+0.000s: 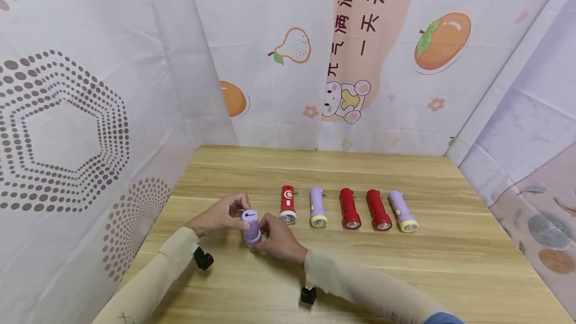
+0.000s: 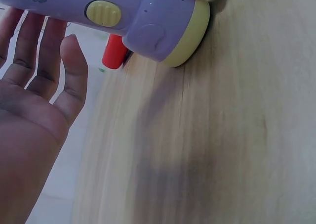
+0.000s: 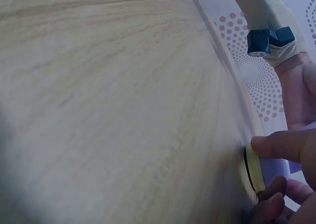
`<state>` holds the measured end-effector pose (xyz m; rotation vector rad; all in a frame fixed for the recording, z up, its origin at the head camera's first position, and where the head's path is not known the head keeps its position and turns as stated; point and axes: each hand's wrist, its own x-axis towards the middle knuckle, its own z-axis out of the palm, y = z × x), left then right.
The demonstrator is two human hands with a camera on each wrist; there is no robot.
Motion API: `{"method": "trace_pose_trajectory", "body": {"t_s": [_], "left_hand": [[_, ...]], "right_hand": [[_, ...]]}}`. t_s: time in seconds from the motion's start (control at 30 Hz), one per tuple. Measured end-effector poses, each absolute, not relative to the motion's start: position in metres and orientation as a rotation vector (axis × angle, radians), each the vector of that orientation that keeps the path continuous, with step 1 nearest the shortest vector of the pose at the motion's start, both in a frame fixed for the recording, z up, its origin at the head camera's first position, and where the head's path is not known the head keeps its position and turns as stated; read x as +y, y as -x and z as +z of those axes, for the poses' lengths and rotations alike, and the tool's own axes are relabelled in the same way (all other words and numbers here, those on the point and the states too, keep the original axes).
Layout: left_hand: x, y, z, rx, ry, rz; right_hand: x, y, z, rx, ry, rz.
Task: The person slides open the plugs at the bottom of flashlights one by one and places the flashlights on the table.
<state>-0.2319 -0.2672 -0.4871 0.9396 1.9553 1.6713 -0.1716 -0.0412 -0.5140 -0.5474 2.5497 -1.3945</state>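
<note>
A purple flashlight [image 1: 252, 230] stands lens down, tilted, near the left part of the wooden table. My left hand [image 1: 221, 215] grips its upper end, fingers on one side and thumb on the other. With thumb and fingers, my right hand [image 1: 282, 242] pinches the wider head at the bottom. In the left wrist view, the flashlight's yellow ridged switch [image 2: 103, 13] and yellow rim [image 2: 190, 36] show. The rim [image 3: 254, 168] is close to the tabletop in the right wrist view; whether it touches cannot be made out.
Right of my hands, several flashlights lie in a row, lenses toward me: a red one with a white rim [image 1: 288, 204], a purple one [image 1: 317, 206], two red ones [image 1: 349, 207] [image 1: 379, 209], and another purple one [image 1: 402, 210]. Printed curtains [image 1: 288, 89] stand behind the table [image 1: 382, 269].
</note>
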Motion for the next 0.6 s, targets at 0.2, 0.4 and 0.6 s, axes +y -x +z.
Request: {"method": "trace_pose_trajectory", "body": {"t_s": [0.2,0.4,0.6], "left_hand": [[-0.2672,0.2313,-0.4852,1.951,-0.945,1.655],[-0.2687,0.2285,-0.4835,1.951,-0.913,1.661],[-0.2745,0.2290,-0.4859,1.939,-0.932,1.641]], "right_hand": [[-0.0385,0.1717,-0.5125,2.536,0.548,-1.415],[-0.0374,0.1728,-0.5118,2.518,0.564,-1.416],[-0.0368,0.1740,-0.5111,2.502,0.540,-1.401]]}}
